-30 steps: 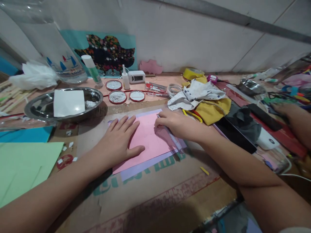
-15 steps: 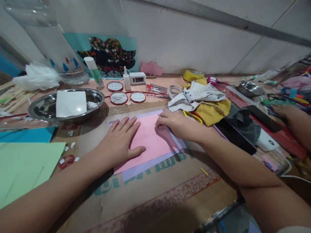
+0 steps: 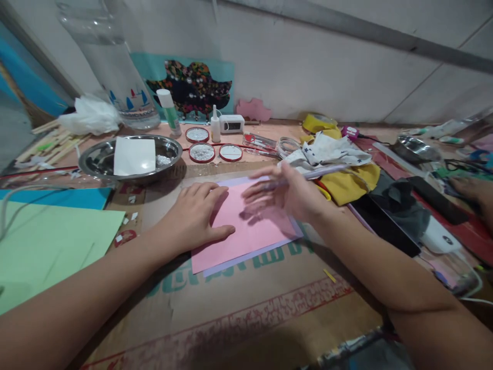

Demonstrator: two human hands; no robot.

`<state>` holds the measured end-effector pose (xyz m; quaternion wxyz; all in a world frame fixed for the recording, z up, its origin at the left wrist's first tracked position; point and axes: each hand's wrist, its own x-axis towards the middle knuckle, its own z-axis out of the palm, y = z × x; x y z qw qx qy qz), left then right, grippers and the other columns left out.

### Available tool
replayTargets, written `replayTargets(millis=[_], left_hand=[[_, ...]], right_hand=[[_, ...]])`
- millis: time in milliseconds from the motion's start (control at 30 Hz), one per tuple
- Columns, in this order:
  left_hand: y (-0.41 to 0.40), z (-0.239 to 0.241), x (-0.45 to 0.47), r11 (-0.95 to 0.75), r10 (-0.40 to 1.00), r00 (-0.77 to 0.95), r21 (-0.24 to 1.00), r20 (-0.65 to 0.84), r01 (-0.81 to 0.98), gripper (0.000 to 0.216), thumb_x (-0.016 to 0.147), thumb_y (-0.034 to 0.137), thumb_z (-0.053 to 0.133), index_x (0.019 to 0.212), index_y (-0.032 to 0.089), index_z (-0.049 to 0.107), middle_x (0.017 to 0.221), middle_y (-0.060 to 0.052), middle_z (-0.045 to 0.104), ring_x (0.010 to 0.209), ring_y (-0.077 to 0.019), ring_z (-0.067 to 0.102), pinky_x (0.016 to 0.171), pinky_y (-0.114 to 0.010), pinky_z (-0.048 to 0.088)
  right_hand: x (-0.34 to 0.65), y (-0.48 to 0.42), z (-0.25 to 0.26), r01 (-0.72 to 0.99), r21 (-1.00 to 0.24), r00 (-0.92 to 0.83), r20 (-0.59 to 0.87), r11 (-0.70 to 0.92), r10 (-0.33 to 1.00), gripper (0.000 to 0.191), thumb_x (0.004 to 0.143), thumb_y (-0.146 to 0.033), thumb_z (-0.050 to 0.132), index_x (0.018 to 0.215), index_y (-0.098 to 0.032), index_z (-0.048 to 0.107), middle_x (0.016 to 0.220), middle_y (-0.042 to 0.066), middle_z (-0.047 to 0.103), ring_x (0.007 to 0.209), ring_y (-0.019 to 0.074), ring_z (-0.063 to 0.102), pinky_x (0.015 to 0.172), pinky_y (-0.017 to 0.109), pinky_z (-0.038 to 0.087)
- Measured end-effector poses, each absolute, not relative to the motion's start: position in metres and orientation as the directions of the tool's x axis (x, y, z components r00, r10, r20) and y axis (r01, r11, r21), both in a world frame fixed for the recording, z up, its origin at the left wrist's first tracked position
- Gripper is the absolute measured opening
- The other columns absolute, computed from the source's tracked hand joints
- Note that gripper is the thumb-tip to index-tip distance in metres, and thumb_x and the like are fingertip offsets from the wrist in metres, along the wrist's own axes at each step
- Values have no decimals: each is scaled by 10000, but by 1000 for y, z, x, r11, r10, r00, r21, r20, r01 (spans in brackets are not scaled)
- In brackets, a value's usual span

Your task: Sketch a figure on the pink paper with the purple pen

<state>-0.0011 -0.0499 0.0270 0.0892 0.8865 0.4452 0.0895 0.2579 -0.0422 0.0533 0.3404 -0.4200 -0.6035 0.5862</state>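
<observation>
A pink sheet of paper (image 3: 239, 241) lies over a slightly larger-showing lilac sheet (image 3: 252, 259) on cardboard. My left hand (image 3: 198, 210) lies with fingers spread on the pink sheet's left part, holding nothing. Just above the sheet's right part is my right hand (image 3: 287, 195), blurred by motion, its palm turned partly sideways. It holds a slim pale pencil (image 3: 327, 170), which points back to the right past the thumb. The pencil's tip cannot be made out among the blurred fingers.
Behind the sheets stand a steel bowl (image 3: 131, 156), small red-rimmed dishes (image 3: 202, 152), a glue stick (image 3: 168, 110) and a small white bottle (image 3: 215, 126). To the right are patterned cloth (image 3: 327, 149) and a black phone (image 3: 389, 231). Green paper (image 3: 57, 246) lies left. Another person's hand (image 3: 473, 187) shows at far right.
My right hand has lifted from the pink sheet and turned, swinging the pencil from pointing toward me to pointing right. My left hand stays on the paper. The view has shifted left.
</observation>
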Motion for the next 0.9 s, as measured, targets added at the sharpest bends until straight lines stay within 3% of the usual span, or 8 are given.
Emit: replayTargets(millis=[67, 200, 300, 433, 500, 600, 700, 900], left_hand=[[-50, 27, -1, -591, 803, 591, 225, 74, 775, 796, 815, 631, 713, 1432, 145, 579, 1455, -193, 588, 1324, -403, 540, 1106, -539, 432], [-48, 25, -2, -577, 812, 581, 223, 53, 786, 869, 795, 667, 726, 1459, 134, 556, 1490, -201, 568, 1362, -410, 511, 1137, -547, 407], [-45, 23, -3, -581, 810, 582, 235, 74, 779, 900, 778, 693, 737, 1475, 157, 546, 1523, -187, 551, 1390, -412, 490, 1154, -547, 390], [-45, 22, -4, -564, 822, 564, 247, 78, 788, 933, 757, 725, 751, 1483, 177, 546, 1494, -179, 566, 1369, -418, 500, 1140, -544, 398], [-46, 22, -3, -557, 827, 557, 250, 80, 792, 949, 745, 727, 763, 1489, 181, 545, 1480, -179, 569, 1355, -420, 506, 1131, -539, 403], [-49, 21, -1, -559, 826, 556, 256, 90, 789, 935, 748, 721, 757, 1486, 187, 547, 1462, -173, 574, 1346, -418, 509, 1127, -533, 399], [-49, 19, 0, -560, 825, 557, 254, 94, 788, 910, 759, 725, 734, 1476, 195, 551, 1460, -166, 574, 1338, -414, 512, 1121, -528, 397], [-48, 14, -1, -560, 827, 552, 241, 105, 793, 906, 767, 744, 718, 1472, 199, 558, 1464, -168, 571, 1336, -420, 509, 1117, -532, 391]], right_hand=[[242, -49, 45, 24, -972, -499, -215, -235, 839, 607, 1011, -718, 306, 1218, -231, 606, 1103, 148, 746, 967, 281, 730, 812, 479, 603], [236, -44, 29, -51, -997, -269, -49, -65, 962, 435, 1011, -620, 382, 1187, -261, 554, 1270, 124, 679, 1125, 247, 681, 931, 448, 576], [244, -41, 24, 37, -998, -164, 34, 41, 986, 446, 994, -681, 371, 1017, -260, 518, 988, 61, 658, 883, 212, 667, 817, 392, 569], [247, -46, 25, 141, -982, -106, 108, 123, 988, 372, 981, -623, 493, 878, -270, 443, 683, -51, 468, 533, 129, 443, 544, 280, 420], [243, -50, 26, 183, -976, -133, 93, 116, 987, 314, 919, -504, 642, 869, -269, 439, 651, -77, 452, 494, 110, 401, 502, 256, 368], [236, -53, 26, 233, -968, -192, 50, 95, 980, 315, 843, -386, 740, 850, -259, 452, 675, -73, 521, 518, 108, 477, 521, 256, 407], [236, -53, 20, 276, -956, -227, 35, 99, 973, 327, 870, -407, 726, 790, -248, 452, 681, -52, 559, 572, 124, 534, 554, 268, 439], [239, -49, 14, 484, -864, -159, 66, 136, 985, 330, 855, -313, 670, 694, -251, 389, 587, -69, 446, 532, 112, 412, 508, 260, 315]])
